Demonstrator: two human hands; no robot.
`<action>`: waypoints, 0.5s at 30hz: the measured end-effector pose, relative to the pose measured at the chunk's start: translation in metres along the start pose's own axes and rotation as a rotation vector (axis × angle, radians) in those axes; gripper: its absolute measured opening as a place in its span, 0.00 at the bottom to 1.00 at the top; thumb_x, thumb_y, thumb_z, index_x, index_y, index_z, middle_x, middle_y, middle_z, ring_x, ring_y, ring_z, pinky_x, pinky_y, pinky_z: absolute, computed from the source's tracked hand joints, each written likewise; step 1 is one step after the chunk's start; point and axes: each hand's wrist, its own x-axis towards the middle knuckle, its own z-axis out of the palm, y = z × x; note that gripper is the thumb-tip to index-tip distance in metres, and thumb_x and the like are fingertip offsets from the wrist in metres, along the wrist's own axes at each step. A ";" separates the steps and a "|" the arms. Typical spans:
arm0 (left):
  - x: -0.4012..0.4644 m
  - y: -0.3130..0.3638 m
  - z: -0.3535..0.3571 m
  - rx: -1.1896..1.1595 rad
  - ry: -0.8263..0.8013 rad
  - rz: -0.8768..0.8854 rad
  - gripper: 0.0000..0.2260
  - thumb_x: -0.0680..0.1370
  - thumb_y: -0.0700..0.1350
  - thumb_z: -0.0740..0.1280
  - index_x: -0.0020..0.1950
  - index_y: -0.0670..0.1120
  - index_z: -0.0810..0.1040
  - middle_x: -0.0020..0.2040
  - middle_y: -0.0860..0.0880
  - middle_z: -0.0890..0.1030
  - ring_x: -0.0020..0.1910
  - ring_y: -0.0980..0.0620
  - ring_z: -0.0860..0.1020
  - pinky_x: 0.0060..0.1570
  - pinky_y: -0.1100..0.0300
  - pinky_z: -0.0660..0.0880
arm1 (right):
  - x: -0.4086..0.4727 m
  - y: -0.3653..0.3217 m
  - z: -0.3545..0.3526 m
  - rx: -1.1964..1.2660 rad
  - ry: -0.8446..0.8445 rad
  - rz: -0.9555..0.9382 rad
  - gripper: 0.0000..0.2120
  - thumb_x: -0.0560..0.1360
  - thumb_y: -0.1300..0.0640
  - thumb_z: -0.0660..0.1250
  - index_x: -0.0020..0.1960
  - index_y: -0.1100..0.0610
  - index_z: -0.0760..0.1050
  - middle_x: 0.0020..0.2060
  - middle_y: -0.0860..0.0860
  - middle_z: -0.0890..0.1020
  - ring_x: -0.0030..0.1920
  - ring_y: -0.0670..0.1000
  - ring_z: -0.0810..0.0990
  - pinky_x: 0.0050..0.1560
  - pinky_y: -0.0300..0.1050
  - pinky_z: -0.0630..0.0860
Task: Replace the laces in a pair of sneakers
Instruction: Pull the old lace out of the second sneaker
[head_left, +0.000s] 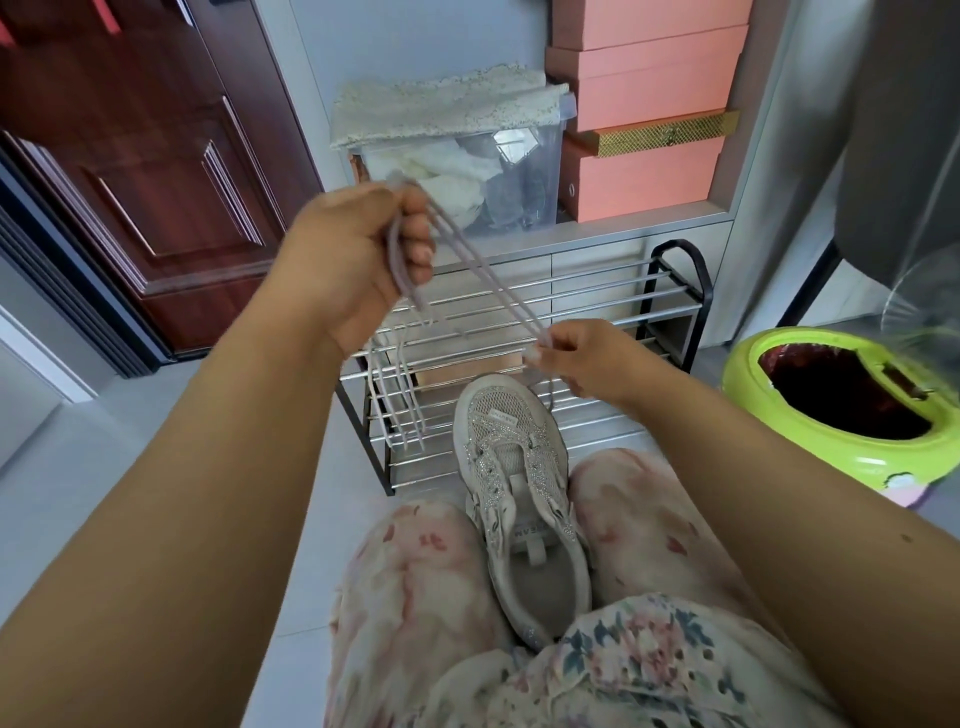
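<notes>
Fingers (415, 244) of my left hand (358, 265) are curled tight around a bunch of pale lilac laces (467, 270), held up high, with the loose ends dangling down in front of the shoe rack (670, 291). It's a bit blurry so I can't count the strands. A couple of strands run taut down to my right hand (576, 358), where my thumb and fingertips are pinching the laces right at the end, just above the toe of the sneaker (519, 499).

The sneaker's a grey mesh one with sparkly trim, wedged between my knees, toe pointing away from me, and its eyelets look bare. I'm in floral pants. Green bin (748, 395) sits off to my right, and a clear storage box (519, 171) sits beside the stacked pink boxes (649, 176) behind the rack.
</notes>
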 end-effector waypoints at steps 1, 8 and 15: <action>0.002 0.001 -0.011 -0.030 0.055 0.007 0.15 0.82 0.40 0.55 0.38 0.43 0.74 0.28 0.49 0.75 0.26 0.53 0.71 0.30 0.61 0.70 | -0.002 0.010 -0.009 -0.021 0.026 0.050 0.11 0.74 0.54 0.69 0.41 0.62 0.77 0.23 0.47 0.69 0.23 0.44 0.65 0.27 0.38 0.65; 0.012 -0.024 -0.042 0.267 0.352 -0.155 0.16 0.83 0.44 0.55 0.38 0.43 0.74 0.25 0.52 0.79 0.24 0.57 0.76 0.29 0.65 0.76 | -0.020 0.024 -0.060 -0.242 0.086 0.173 0.10 0.75 0.52 0.68 0.40 0.58 0.78 0.26 0.48 0.74 0.25 0.46 0.69 0.26 0.34 0.66; 0.001 -0.066 0.016 0.760 -0.091 -0.178 0.12 0.82 0.50 0.60 0.44 0.51 0.82 0.45 0.50 0.85 0.34 0.58 0.77 0.34 0.62 0.73 | -0.027 -0.032 -0.051 -0.707 -0.149 -0.144 0.07 0.75 0.50 0.67 0.41 0.52 0.75 0.36 0.47 0.76 0.33 0.44 0.71 0.33 0.40 0.64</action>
